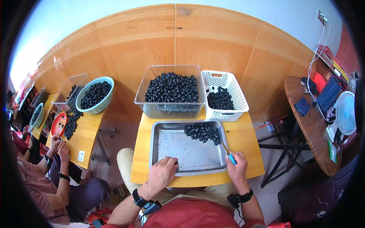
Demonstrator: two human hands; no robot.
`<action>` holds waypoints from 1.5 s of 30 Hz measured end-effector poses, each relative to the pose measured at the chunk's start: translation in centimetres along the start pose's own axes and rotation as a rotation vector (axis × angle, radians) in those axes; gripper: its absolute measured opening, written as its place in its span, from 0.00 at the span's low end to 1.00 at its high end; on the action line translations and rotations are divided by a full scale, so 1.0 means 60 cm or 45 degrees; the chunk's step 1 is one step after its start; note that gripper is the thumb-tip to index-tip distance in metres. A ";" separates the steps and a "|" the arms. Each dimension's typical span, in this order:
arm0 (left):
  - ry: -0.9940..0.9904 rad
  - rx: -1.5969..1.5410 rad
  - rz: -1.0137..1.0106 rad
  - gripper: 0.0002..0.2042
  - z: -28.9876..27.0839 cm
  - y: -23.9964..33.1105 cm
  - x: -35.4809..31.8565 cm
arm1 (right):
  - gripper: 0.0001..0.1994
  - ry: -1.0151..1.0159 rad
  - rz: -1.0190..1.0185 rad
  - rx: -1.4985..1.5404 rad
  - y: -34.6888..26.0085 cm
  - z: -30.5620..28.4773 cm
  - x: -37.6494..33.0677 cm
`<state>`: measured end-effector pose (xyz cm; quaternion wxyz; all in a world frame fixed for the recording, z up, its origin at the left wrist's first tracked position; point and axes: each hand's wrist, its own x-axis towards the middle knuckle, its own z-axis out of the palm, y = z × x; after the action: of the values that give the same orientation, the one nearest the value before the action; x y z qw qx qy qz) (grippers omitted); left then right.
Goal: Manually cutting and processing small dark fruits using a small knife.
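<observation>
A shallow metal tray (169, 146) lies on the table in front of me. In its far right part sits a heap of small black round pieces (201, 132), some showing a hole. My left hand (162, 174) is closed over the tray's near left edge, with a small black piece (176, 163) at its fingertips. At the tray's right side my right hand (237, 167) is wrapped round a slim tool (231, 158) with a blue handle and thin brownish shaft. The shaft points away from me, its tip by the heap; its exact kind I cannot make out.
Behind the tray stand a clear plastic box (173, 109) full of black pieces and a white perforated basket (236, 91) holding fewer. On the left, another person (57, 182) works at a table with a pale green basin (108, 99). A brown side table (308, 125) stands right.
</observation>
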<state>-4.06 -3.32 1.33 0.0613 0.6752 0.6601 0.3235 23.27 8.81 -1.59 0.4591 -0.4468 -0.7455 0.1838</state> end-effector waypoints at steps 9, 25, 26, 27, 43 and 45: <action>0.222 0.066 0.027 0.07 0.014 -0.019 -0.011 | 0.08 0.072 0.047 0.107 0.009 0.020 -0.011; 0.210 0.015 -0.007 0.08 0.018 -0.044 0.016 | 0.11 0.080 0.140 0.097 0.009 0.036 -0.003; 0.212 0.018 -0.007 0.08 0.019 -0.044 0.015 | 0.11 0.071 0.141 0.094 0.008 0.037 -0.002; 0.209 0.029 -0.014 0.08 0.020 -0.045 0.015 | 0.11 0.071 0.140 0.096 0.008 0.038 -0.001; 0.224 0.027 -0.067 0.08 0.020 -0.037 0.012 | 0.09 0.098 0.117 0.121 0.007 0.037 -0.001; 0.228 0.029 -0.063 0.07 0.019 -0.037 0.012 | 0.09 0.100 0.126 0.115 0.010 0.039 -0.004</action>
<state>-5.42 -2.00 -0.44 0.0023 0.6277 0.6831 0.3733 21.62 9.24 -3.29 0.4982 -0.4689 -0.6948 0.2219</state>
